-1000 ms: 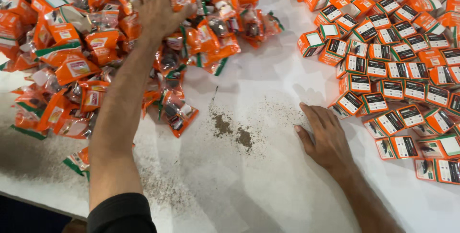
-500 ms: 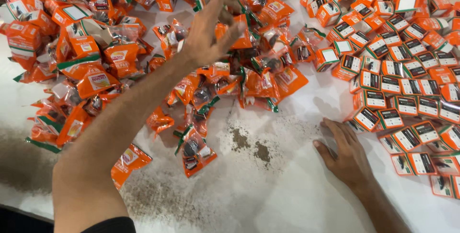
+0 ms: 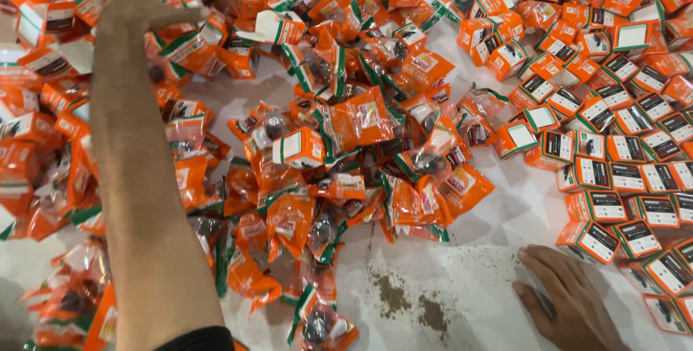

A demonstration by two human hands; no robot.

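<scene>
My left hand (image 3: 137, 1) reaches far out at the top left with its fingers spread and nothing in them. It hovers over a loose heap of orange plastic packets (image 3: 346, 127) and flat, unfolded orange-and-white cartons (image 3: 274, 26). My left forearm crosses the heap's left side. My right hand (image 3: 570, 304) lies palm down on the white table (image 3: 484, 221) at the lower right. Its fingers are apart and point at the nearest small orange boxes (image 3: 592, 239).
Closed orange boxes with dark labels (image 3: 621, 170) lie in rough rows over the right side. A patch of brown powder (image 3: 411, 300) marks the table between my arms. More packets (image 3: 65, 300) lie at the lower left by my elbow.
My left hand has swung from the middle of the heap to its far left and spread its fingers. My right hand has stayed flat on the table.
</scene>
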